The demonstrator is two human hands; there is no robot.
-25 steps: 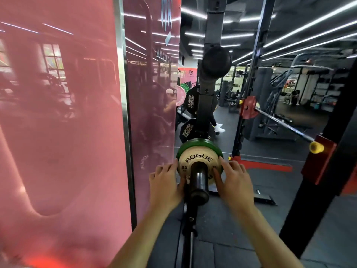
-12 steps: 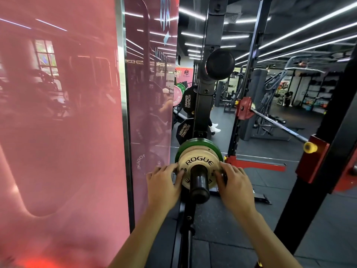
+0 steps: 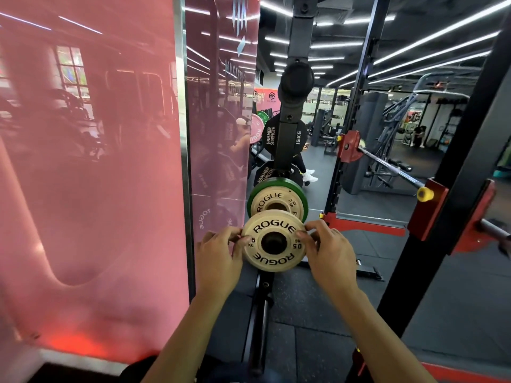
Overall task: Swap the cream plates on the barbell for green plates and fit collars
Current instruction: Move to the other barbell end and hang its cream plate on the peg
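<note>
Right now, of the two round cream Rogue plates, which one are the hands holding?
The nearer cream Rogue plate, pinched at its rim by the left hand and right hand. The farther cream plate sits untouched against the green plate.

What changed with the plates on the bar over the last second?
Both hands, left hand and right hand, pulled the front cream plate toward the camera, away from the stack. A second cream plate now shows behind it. The green plate stayed put, and both hands keep their grip.
</note>
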